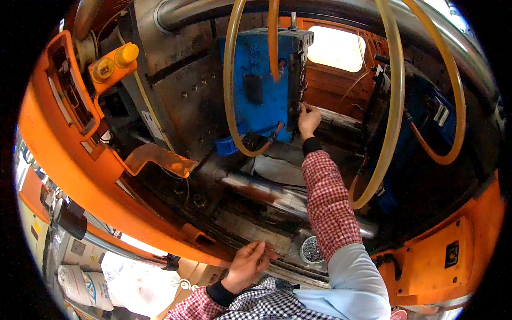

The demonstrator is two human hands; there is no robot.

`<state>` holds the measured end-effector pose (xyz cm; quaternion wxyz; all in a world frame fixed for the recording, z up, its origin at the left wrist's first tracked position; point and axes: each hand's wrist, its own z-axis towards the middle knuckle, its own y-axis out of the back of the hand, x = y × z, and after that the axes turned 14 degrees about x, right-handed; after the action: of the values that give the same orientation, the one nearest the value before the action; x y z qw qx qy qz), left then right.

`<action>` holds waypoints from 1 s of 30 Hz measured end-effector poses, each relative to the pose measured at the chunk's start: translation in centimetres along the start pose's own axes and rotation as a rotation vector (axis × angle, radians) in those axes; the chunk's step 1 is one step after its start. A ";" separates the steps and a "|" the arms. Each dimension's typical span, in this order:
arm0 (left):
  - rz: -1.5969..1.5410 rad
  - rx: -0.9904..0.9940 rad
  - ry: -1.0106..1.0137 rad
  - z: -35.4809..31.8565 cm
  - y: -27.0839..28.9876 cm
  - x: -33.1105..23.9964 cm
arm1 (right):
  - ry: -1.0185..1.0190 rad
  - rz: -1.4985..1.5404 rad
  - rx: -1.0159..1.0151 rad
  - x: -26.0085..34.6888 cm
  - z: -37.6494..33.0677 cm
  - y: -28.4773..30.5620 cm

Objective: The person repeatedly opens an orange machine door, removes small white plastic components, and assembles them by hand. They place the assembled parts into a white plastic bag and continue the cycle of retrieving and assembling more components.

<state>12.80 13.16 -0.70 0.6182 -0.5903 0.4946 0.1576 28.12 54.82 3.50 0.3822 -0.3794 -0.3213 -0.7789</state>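
My right arm, in a red-checked sleeve, reaches into an orange machine. My right hand is at the dark inner face of a blue mould block, its fingers pinched together against that face. Whatever lies between those fingertips is too small to make out. My left hand hovers low by the machine's front edge, fingers curled in toward the thumb; anything inside them is hidden. Near my right forearm stands a small white cup filled with dark and pale granules.
Amber hoses loop down around my right arm. A second blue mould block is at the right, across a gap. A shiny steel bar runs below. An orange guard curves at left; white sacks lie at lower left.
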 end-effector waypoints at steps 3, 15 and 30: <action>0.022 0.004 0.010 0.2 -0.1 0.0 | 0.001 0.004 -0.008 -0.3 0.2 -0.2; 0.024 -0.085 -0.011 -0.2 0.4 -0.1 | 0.056 -0.051 -0.115 -1.3 1.0 -0.6; 0.036 -0.132 0.010 -0.7 0.8 -0.1 | 0.135 -0.247 -0.009 -1.4 0.3 -1.9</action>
<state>11.80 12.76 -0.97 0.5726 -0.6215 0.4966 0.1980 27.25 56.46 2.08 0.3024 -0.2853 -0.3358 -0.8452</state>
